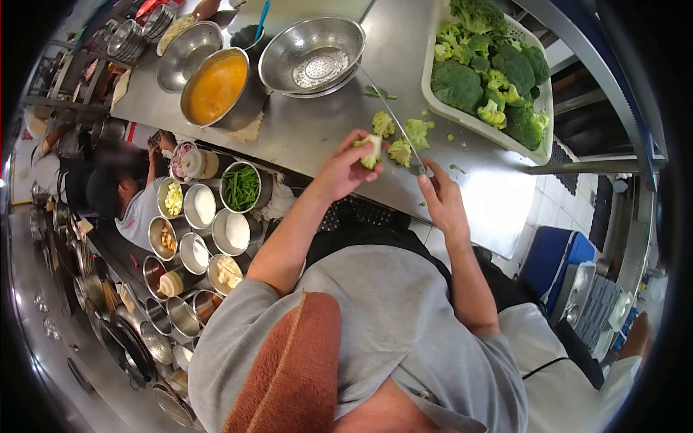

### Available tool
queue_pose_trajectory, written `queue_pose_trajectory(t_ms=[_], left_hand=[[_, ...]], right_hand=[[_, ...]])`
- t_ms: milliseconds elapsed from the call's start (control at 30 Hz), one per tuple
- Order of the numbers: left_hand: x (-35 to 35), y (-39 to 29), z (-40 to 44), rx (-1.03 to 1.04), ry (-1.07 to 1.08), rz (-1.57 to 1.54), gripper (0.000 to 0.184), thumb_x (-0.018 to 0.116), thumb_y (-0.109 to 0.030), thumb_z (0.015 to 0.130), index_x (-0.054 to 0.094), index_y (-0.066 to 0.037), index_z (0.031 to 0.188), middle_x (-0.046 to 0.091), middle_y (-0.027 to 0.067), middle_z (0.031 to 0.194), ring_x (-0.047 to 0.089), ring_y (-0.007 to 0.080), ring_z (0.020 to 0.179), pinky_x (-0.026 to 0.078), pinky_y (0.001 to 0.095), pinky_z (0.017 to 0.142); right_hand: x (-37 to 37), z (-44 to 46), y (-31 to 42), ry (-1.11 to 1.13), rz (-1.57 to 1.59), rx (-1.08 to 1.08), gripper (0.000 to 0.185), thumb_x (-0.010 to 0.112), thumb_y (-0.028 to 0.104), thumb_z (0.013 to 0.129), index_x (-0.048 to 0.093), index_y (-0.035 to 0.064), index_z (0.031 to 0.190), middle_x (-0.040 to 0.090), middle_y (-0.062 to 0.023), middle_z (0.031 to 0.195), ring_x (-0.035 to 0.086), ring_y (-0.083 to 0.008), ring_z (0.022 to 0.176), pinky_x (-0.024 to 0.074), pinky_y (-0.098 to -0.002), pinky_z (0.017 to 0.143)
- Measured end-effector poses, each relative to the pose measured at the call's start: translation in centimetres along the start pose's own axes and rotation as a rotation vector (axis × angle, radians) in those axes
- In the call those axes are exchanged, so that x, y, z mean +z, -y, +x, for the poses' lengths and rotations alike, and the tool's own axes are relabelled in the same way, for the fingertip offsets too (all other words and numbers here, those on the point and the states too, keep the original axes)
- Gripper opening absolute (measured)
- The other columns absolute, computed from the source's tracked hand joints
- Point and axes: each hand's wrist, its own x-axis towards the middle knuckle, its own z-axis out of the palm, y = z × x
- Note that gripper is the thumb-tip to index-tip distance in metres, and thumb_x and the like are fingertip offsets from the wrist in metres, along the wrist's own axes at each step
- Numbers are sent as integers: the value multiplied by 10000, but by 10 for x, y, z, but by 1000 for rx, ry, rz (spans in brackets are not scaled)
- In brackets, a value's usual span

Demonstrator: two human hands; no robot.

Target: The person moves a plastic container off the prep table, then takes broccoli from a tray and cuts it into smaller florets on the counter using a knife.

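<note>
Head view: nearest the lens, a rust-brown cloth (296, 364) hangs over the left side of your grey shirt (375, 303). Farther out, your right hand (442, 198) closes round the handle end of a long, thin-bladed metal knife (393, 115), whose blade slants away to your left, toward the colander. Your left hand (352, 167) pinches a pale-green broccoli piece (371, 151) between thumb and fingers, just left of the blade and above the steel counter (296, 137). Loose green broccoli florets (418, 133) lie on the counter around the blade. To your left, round metal containers stand grouped, one holding cut green vegetables (241, 187). Beyond your hands, a steel bowl of orange liquid (216, 86) stands beside a perforated steel colander (312, 54). At far right, a white plastic crate (543, 148) holds dark-green broccoli heads (457, 84). Across the left side, another person (141, 216) appears, in grey and black.
</note>
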Motion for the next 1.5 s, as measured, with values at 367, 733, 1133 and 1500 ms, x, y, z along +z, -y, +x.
queue_pose_trajectory(t_ms=[367,733,1133,1500], left_hand=[[63,41,-22,136,-22,252,161,614,-210,1003,528,-86,1058,621,31,930,637,147,795,524,304,628],[56,83,-25,29,106,-115,169,600,-196,977,538,-60,1056,635,111,962,671,265,922,588,414,752],[-43,39,99,502,-259,1554,598,704,-228,752,574,-88,1318,613,195,1253,580,381,1156,470,436,995],[-16,5,54,-15,177,-331,575,535,-109,798,465,12,1356,549,138,1169,528,178,851,469,231,576]], right_hand=[[-35,-16,15,196,183,-353,565,548,348,995,410,104,1486,554,-189,692,529,-313,613,437,-414,640],[-61,-3,-38,48,222,-440,641,491,272,985,268,62,1549,508,-159,724,461,-241,653,424,-369,654],[-55,-12,-86,-75,60,-163,723,640,150,882,321,-40,1502,436,-77,604,413,-138,556,395,-313,526],[-30,1,-14,-125,88,-117,647,586,199,946,336,-15,1503,522,-156,658,481,-211,579,443,-357,604]])
